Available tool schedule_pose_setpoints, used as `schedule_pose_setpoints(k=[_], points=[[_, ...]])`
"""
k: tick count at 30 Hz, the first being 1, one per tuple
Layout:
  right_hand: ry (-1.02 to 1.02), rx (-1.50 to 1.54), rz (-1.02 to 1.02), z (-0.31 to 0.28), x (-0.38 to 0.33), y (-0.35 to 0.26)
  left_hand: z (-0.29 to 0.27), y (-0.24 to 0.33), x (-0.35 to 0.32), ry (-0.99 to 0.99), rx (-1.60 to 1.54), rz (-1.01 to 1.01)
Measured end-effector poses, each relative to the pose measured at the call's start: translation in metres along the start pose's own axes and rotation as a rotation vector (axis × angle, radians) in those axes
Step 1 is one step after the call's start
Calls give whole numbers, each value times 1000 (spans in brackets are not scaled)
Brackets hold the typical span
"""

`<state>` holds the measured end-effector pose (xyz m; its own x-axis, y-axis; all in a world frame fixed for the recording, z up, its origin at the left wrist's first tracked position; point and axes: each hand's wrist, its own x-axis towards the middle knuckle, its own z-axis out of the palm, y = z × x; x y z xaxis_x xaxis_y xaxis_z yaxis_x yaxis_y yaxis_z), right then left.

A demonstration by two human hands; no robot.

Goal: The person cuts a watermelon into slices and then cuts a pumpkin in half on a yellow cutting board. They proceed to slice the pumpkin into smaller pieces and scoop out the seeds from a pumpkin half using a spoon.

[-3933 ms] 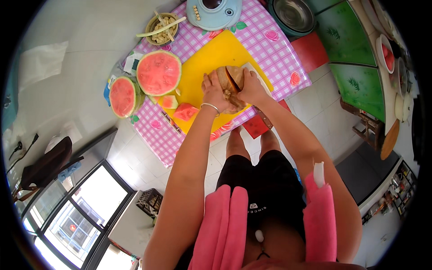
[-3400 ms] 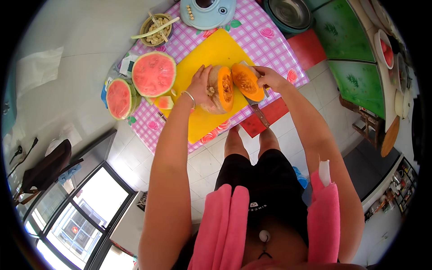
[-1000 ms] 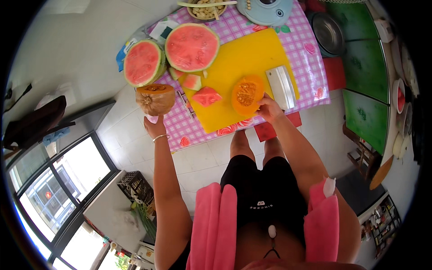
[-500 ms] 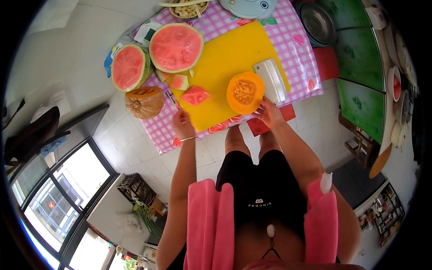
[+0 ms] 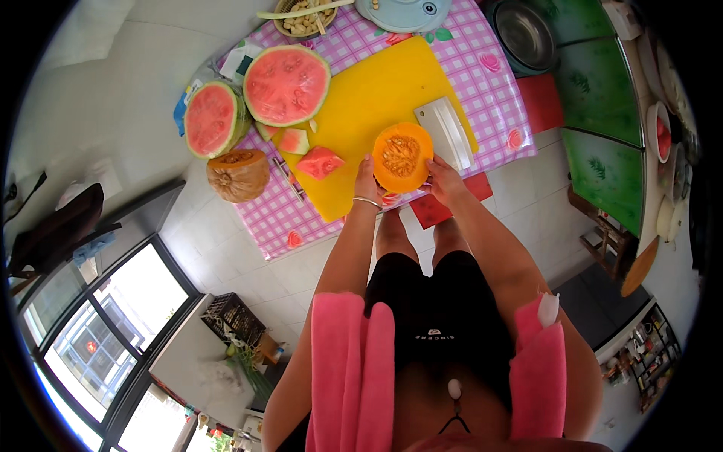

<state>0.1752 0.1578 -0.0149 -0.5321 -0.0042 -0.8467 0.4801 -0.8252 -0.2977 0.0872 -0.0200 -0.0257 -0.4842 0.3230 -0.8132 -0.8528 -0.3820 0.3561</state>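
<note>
A halved orange pumpkin point(image 5: 401, 160), cut face up with seeds and pulp showing, is at the near edge of the yellow cutting board point(image 5: 376, 87). Gripping its left side is my left hand point(image 5: 367, 183), with a bracelet on the wrist. On its right side, my right hand point(image 5: 444, 182) has its fingers around the rind. Just beyond my right hand a cleaver point(image 5: 446, 134) lies flat on the board. To the left are a watermelon chunk point(image 5: 321, 162) and a smaller watermelon piece point(image 5: 294, 141). A slim metal peeler-like tool point(image 5: 288, 179) rests beside the board.
Two watermelon halves point(image 5: 287, 85) point(image 5: 211, 120) and another pumpkin piece point(image 5: 238, 175) stand along the table's left side. At the far edge sit a basket of pale pieces point(image 5: 305, 21) and a light blue container point(image 5: 403, 11). A metal pot point(image 5: 526, 36) is off the right corner.
My left hand has moved right from beside the board's left edge and taken hold of the pumpkin half. The right hand has stayed on the pumpkin's right side.
</note>
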Motion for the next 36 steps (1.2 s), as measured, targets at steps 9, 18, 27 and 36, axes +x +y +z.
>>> schedule_pose_setpoints(k=[9,18,27,36], points=[[86,-192,-82,14,-17,-1,1,-5,-6,-10,-105,-50],[704,-1399,-567,-21,-15,3,24,-8,-40,247,1309,652],[622,-1401,-526,-29,-11,17,31,-14,-40,86,2145,880],[694,-1403,-380,-37,-8,23,40,2,-17,201,1707,465]])
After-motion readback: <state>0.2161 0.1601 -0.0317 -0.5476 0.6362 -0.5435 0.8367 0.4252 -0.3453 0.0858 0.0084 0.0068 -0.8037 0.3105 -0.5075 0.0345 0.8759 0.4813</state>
